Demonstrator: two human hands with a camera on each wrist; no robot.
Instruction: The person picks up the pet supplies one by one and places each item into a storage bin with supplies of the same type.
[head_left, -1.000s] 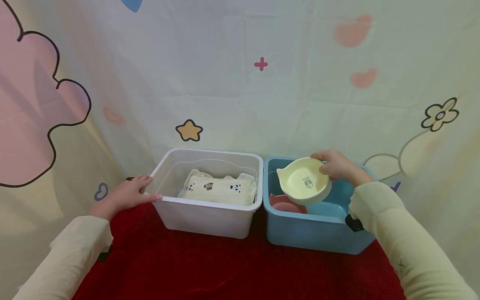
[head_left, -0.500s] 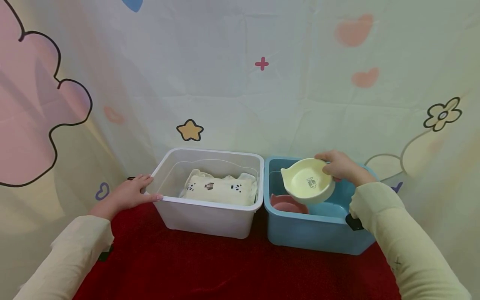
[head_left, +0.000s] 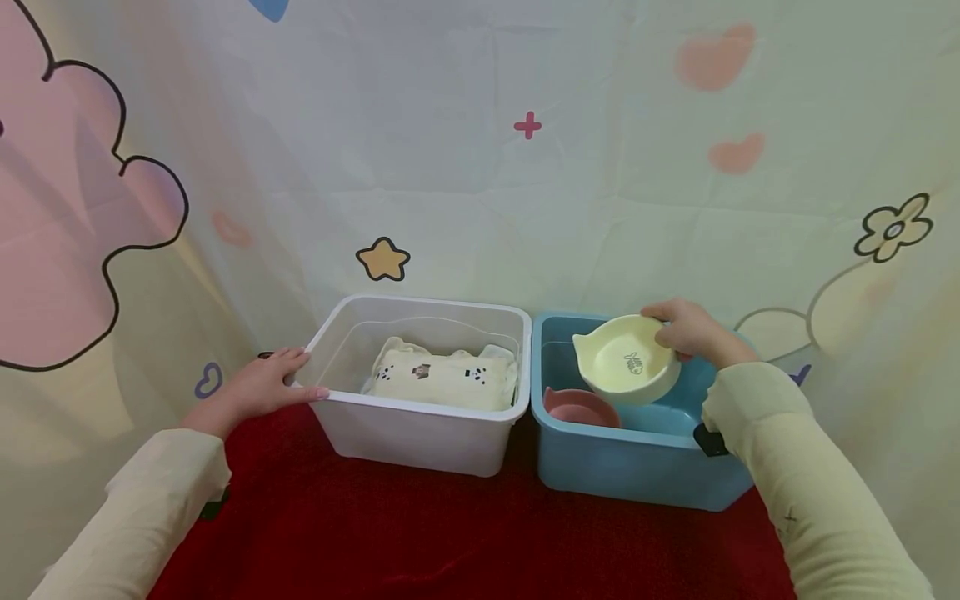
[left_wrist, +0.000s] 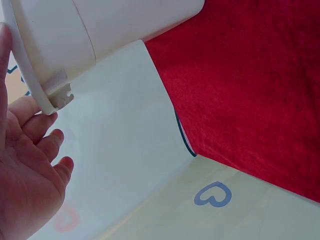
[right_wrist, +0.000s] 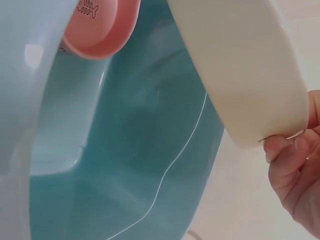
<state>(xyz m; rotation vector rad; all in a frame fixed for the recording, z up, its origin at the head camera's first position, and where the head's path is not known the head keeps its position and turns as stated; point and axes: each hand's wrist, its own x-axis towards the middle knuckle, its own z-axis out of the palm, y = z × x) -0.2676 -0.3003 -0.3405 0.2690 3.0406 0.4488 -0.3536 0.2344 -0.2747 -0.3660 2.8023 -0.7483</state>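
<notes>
In the head view my right hand (head_left: 693,331) pinches the rim of a cream bowl (head_left: 626,354) with a pointed ear and a fishbone print. The bowl is tilted over the blue bin (head_left: 637,467); its plain outer side (right_wrist: 245,70) faces the right wrist view. Inside that bin lies a pink bowl (head_left: 581,408), also with a fishbone mark. My left hand (head_left: 258,387) holds the near left corner of the white bin (head_left: 420,442), thumb along the front rim. In the left wrist view fingers (left_wrist: 40,125) lie at the rim's edge.
A cream cushion (head_left: 442,379) with small animal faces lies in the white bin. Both bins stand side by side on a red cloth (head_left: 450,542). Behind them hangs a pale printed curtain (head_left: 450,167).
The cream bowl and my right hand have shifted slightly to the right above the blue bin. The left hand stays at the white bin's rim. The head view has shifted a little.
</notes>
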